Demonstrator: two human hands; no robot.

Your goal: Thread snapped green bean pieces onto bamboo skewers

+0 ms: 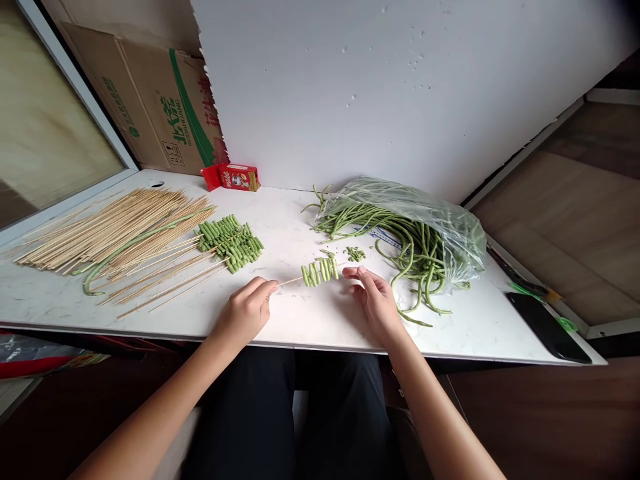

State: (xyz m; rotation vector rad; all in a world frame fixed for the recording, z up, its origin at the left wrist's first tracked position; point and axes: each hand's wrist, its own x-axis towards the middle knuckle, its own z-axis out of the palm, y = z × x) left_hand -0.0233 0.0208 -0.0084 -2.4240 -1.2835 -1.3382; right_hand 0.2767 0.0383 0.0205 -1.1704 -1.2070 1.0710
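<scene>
Clear plastic bag: ours lies on its side on the white table (310, 327), the bag (465, 233) full of long green beans (370, 220); many spill from its mouth onto the tabletop, a few toward our right hand.
Red box: the small red box (243, 178) sits at the back against the white board (350, 100), a flap sticking out at its left end; we cannot see what it holds.
Cardboard carton: the carton (150, 113) stands in the back left corner; its inside is hidden from us.
Skewer: we have the skewer (289, 281) low over the table between our hands, a row of cut bean pieces (320, 272) threaded across it.
Left hand: our left hand (249, 307) pinches the skewer's near end, thumb and fingers closed on it.
Right hand: our right hand (375, 297) is curled at the far tip; we cannot tell whether its fingers grip anything.
Loaded skewers: a cluster of loaded skewers (233, 243) lies left of centre, beside the bare skewers (120, 223).
Scraps: short bean ends (355, 253) lie just beyond our right hand.
</scene>
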